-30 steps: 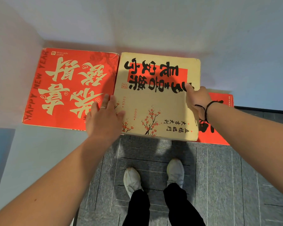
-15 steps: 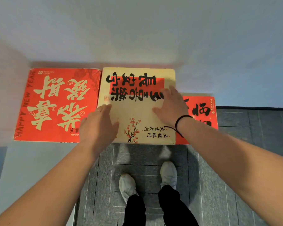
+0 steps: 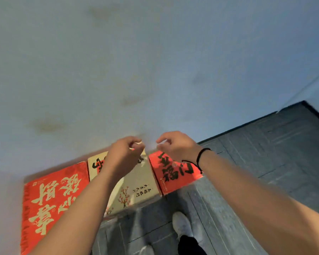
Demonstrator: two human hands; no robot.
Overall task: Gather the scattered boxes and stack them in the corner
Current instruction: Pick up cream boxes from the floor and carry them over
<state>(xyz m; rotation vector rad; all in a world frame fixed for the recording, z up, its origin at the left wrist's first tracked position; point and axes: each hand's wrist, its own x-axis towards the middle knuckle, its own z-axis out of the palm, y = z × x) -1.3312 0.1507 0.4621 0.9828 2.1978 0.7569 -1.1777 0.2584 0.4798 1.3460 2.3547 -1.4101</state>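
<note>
Neither hand holds a box: the left hand [image 3: 124, 155] and right hand [image 3: 177, 146] hang with fingers loosely curled, grasping nothing, above the cream box [image 3: 136, 186]. Left of that box lies the large red box [image 3: 52, 199], printed in big pale characters with small Latin lettering too blurred to read; the cream box carries black brush characters and a plum-blossom sprig; right of it, touching, lies the smaller red box [image 3: 175, 173] with black characters. Judging from this, placing seems done for these three; next likely comes turning away to fetch another box.

Perhaps 五福临门 on cream box [image 3: 140, 183]
</note>
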